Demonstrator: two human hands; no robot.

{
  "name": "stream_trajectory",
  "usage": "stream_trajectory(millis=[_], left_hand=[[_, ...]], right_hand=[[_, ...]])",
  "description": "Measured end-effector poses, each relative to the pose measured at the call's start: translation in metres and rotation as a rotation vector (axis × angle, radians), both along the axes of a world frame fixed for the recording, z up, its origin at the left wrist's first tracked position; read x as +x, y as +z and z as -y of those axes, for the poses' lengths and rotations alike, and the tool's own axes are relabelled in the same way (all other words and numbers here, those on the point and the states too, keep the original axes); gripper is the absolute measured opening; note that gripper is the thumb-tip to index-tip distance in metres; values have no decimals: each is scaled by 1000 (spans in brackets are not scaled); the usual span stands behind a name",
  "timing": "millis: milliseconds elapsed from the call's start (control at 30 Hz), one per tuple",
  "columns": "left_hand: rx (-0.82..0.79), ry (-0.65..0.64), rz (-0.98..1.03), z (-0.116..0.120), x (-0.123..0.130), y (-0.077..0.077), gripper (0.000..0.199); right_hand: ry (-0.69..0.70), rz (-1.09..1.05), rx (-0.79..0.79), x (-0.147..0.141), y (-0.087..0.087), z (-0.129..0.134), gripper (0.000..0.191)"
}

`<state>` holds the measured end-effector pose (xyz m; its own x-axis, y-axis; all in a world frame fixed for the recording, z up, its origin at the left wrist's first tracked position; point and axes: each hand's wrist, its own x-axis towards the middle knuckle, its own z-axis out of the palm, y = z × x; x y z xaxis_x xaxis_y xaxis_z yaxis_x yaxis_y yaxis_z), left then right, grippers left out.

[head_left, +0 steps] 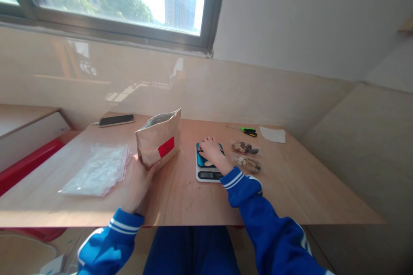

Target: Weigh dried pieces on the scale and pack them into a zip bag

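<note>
My left hand [141,180] grips the lower left corner of an open brown paper bag [151,146] with a red label. The bag leans a little above the table. Over the blue plate of a small white kitchen scale [199,175] is my right hand [208,148], its fingers curled down onto light brown pieces [209,163]; what its fingertips hold is hidden. Right of the scale lie two clear bags, one with dark brown pieces [245,148] and one with paler pieces [248,163].
A stack of clear zip bags [97,172] lies at the left, with a phone [116,120] behind it. Screwdrivers [247,131] and a white paper [272,134] are at the back right. The table [306,193] meets a tiled wall under a window.
</note>
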<state>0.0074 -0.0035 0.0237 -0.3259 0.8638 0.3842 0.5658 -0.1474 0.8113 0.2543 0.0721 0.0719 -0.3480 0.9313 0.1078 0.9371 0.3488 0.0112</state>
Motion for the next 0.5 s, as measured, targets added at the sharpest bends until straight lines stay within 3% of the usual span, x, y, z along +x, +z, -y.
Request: stream_trajectory(millis=[133,300,400,500], left_hand=[[-6,-1,-80,-4,-6,-11,52],[-15,25,-161,-7,-10,-15,52],[-38,46,-238,-6,-8,-16,48],[-35,101,-326,-5,-6,-20,45]], right_hand=[[-12,-70,51,4,10,3,20],[-22,-638,274,52,33,44,18],[-143,-917,307,90,16,90,26],[-361,-1091,258,115,-25,135,34]])
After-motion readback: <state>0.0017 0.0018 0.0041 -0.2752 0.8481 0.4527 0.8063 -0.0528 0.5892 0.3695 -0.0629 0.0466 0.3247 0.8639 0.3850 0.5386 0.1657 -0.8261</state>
